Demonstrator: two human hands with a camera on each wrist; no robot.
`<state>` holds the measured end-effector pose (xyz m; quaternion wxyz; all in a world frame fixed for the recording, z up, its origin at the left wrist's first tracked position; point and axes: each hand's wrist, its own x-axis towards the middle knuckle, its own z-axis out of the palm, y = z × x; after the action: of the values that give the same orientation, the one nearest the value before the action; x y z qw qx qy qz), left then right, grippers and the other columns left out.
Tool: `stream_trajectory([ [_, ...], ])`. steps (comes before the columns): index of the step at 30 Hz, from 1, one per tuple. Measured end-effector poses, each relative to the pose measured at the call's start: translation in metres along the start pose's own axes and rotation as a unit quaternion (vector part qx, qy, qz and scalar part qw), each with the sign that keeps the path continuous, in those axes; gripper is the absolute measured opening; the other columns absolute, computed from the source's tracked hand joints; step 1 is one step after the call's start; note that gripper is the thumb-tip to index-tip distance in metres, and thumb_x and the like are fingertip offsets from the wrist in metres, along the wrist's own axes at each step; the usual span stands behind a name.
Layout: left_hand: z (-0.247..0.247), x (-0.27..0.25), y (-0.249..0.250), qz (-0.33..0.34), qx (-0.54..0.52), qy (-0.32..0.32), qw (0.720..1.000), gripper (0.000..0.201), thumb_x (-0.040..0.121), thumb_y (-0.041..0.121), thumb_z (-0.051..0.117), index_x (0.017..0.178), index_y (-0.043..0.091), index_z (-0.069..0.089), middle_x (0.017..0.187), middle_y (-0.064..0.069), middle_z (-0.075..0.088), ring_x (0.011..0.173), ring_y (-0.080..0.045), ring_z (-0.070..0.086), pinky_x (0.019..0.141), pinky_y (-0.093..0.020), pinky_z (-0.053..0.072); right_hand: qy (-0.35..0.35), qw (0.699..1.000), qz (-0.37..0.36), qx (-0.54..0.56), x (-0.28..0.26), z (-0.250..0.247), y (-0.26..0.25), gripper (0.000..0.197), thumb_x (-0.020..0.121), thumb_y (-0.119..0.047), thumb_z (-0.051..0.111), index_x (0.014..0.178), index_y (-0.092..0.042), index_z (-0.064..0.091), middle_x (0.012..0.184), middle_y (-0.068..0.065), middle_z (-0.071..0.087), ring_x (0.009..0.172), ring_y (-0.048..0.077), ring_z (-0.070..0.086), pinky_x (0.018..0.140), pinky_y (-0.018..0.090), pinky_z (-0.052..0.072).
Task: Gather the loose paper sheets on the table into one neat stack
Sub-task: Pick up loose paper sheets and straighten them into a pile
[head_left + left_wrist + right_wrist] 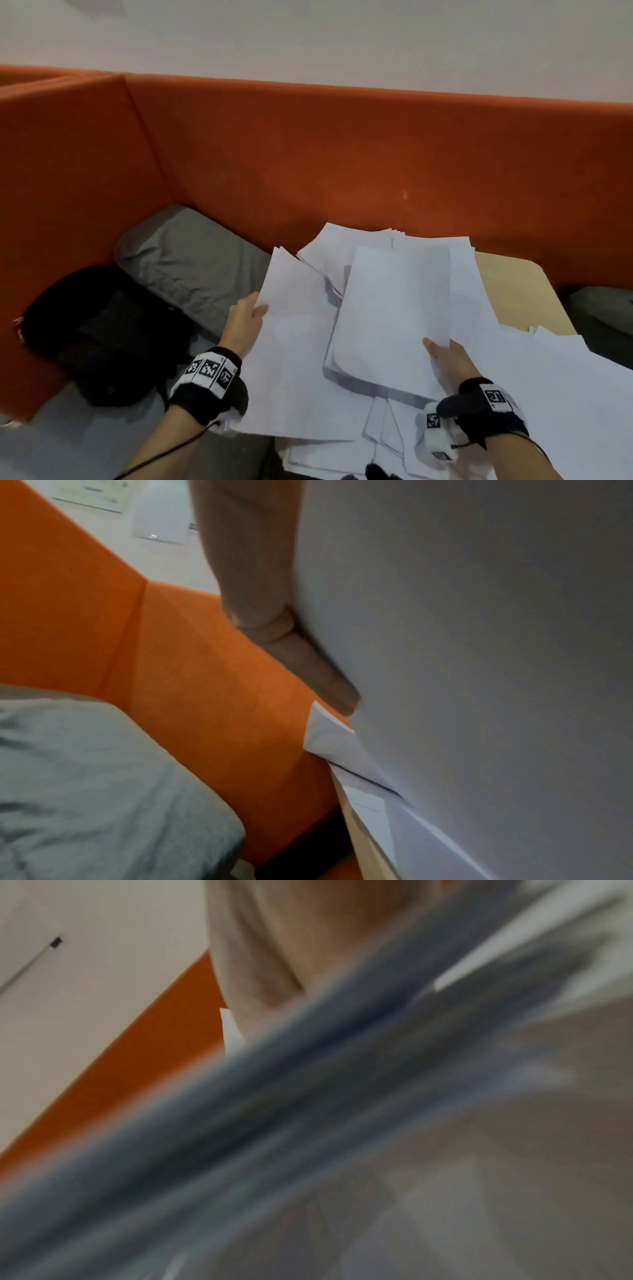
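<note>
We're partway: our left hand (244,325) pinches one sheet (294,349), our right hand (452,363) grips a bundle (400,308); loose sheets (555,387) across the bench (513,284) remain unstacked.

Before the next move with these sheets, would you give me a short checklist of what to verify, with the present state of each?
1. Left hand has a hold on its sheet: ok, thumb on top at the left edge.
2. Right hand has a hold on the raised bundle: ok, gripped at its near right corner.
3. Bundle edges squared: not ok, sheets fan out at the far end.
4. All paper gathered: not ok, loose sheets lie spread at the right and near the front.
5. Sheets safely on the table: not ok, some overhang its left edge.
6. Fingers under the paper: cannot tell, hidden.
</note>
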<state>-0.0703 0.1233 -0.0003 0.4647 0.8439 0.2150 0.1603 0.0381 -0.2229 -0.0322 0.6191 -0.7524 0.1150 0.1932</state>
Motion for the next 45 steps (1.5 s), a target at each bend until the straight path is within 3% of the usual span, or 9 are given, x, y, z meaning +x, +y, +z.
stream_trajectory([
  [6, 0.001, -0.001, 0.009, 0.011, -0.163, 0.049, 0.985, 0.025, 0.094, -0.003, 0.043, 0.107, 0.008, 0.061, 0.103, -0.002, 0.066, 0.101, -0.019, 0.059, 0.094, -0.033, 0.045, -0.050, 0.998, -0.025, 0.035, -0.006, 0.023, -0.013, 0.035, 0.092, -0.018, 0.058, 0.120, 0.003, 0.055, 0.114, 0.011, 0.063, 0.103, 0.025, 0.060, 0.097, 0.036, 0.044],
  [10, 0.022, -0.012, 0.035, -0.018, -0.241, 0.035, 0.970, 0.029, 0.100, 0.008, 0.033, 0.087, 0.019, 0.056, 0.088, 0.007, 0.058, 0.087, -0.011, 0.053, 0.082, -0.024, 0.043, -0.120, 0.991, -0.049, -0.037, -0.024, 0.050, -0.020, 0.030, 0.093, -0.020, 0.055, 0.119, -0.005, 0.056, 0.109, 0.009, 0.064, 0.098, 0.024, 0.061, 0.083, 0.030, 0.047],
  [14, 0.038, -0.021, 0.047, -0.021, -0.284, 0.003, 0.959, 0.020, 0.094, 0.013, 0.053, 0.113, 0.014, 0.049, 0.107, 0.006, 0.059, 0.101, -0.012, 0.057, 0.091, -0.030, 0.046, -0.124, 0.988, -0.059, -0.067, -0.030, 0.069, -0.013, 0.034, 0.092, -0.019, 0.058, 0.122, -0.004, 0.055, 0.115, 0.007, 0.063, 0.101, 0.021, 0.059, 0.084, 0.026, 0.047],
  [18, 0.029, -0.024, 0.067, 0.067, -0.288, -0.036, 0.955, 0.032, 0.083, 0.003, 0.063, 0.107, 0.021, 0.051, 0.107, 0.001, 0.062, 0.096, -0.013, 0.062, 0.083, -0.025, 0.053, -0.106, 0.991, -0.078, -0.006, -0.028, 0.060, -0.016, 0.045, 0.087, -0.019, 0.065, 0.128, -0.008, 0.049, 0.120, 0.004, 0.059, 0.111, 0.021, 0.057, 0.080, 0.023, 0.045],
  [20, 0.024, -0.024, 0.088, 0.116, -0.303, -0.068, 0.943, 0.034, 0.086, -0.004, 0.057, 0.108, 0.021, 0.051, 0.106, 0.000, 0.063, 0.093, -0.009, 0.064, 0.079, -0.021, 0.053, -0.134, 0.985, -0.087, 0.059, -0.027, 0.049, -0.026, 0.061, 0.078, -0.030, 0.073, 0.130, -0.016, 0.044, 0.128, 0.001, 0.056, 0.114, 0.018, 0.056, 0.082, 0.026, 0.046],
  [23, 0.018, -0.022, 0.121, 0.186, -0.305, -0.107, 0.928, 0.037, 0.086, -0.008, 0.055, 0.109, 0.021, 0.050, 0.105, 0.002, 0.062, 0.095, -0.001, 0.063, 0.082, -0.018, 0.052, -0.190, 0.960, -0.100, 0.181, -0.032, 0.033, -0.053, 0.082, 0.047, -0.044, 0.089, 0.116, -0.012, 0.058, 0.105, 0.003, 0.071, 0.095, 0.016, 0.068, 0.074, 0.026, 0.055],
  [28, 0.023, -0.009, 0.155, 0.266, -0.278, -0.020, 0.923, 0.036, 0.084, -0.001, 0.058, 0.104, 0.027, 0.047, 0.102, 0.007, 0.058, 0.090, 0.010, 0.060, 0.081, -0.009, 0.046, -0.078, 0.961, -0.235, 0.125, -0.050, 0.015, -0.107, 0.024, 0.083, -0.011, 0.067, 0.107, -0.007, 0.064, 0.093, 0.002, 0.072, 0.081, 0.010, 0.071, 0.072, 0.023, 0.053],
  [40, 0.061, 0.003, 0.116, 0.151, -0.337, -0.056, 0.928, 0.031, 0.083, 0.009, 0.061, 0.107, 0.025, 0.050, 0.101, 0.001, 0.062, 0.086, -0.002, 0.064, 0.077, -0.025, 0.056, -0.039, 0.979, -0.184, 0.081, -0.042, 0.017, -0.084, 0.008, 0.085, -0.014, 0.065, 0.093, -0.012, 0.067, 0.092, 0.007, 0.071, 0.083, 0.020, 0.067, 0.067, 0.021, 0.053],
  [45, 0.077, 0.002, 0.093, 0.110, -0.301, -0.110, 0.941, 0.031, 0.087, -0.004, 0.057, 0.110, 0.016, 0.053, 0.103, 0.004, 0.064, 0.087, 0.005, 0.064, 0.076, -0.013, 0.051, 0.033, 0.966, -0.210, 0.150, -0.042, 0.016, -0.090, 0.010, 0.087, -0.012, 0.062, 0.095, -0.008, 0.065, 0.088, 0.004, 0.069, 0.078, 0.016, 0.066, 0.063, 0.019, 0.053],
])
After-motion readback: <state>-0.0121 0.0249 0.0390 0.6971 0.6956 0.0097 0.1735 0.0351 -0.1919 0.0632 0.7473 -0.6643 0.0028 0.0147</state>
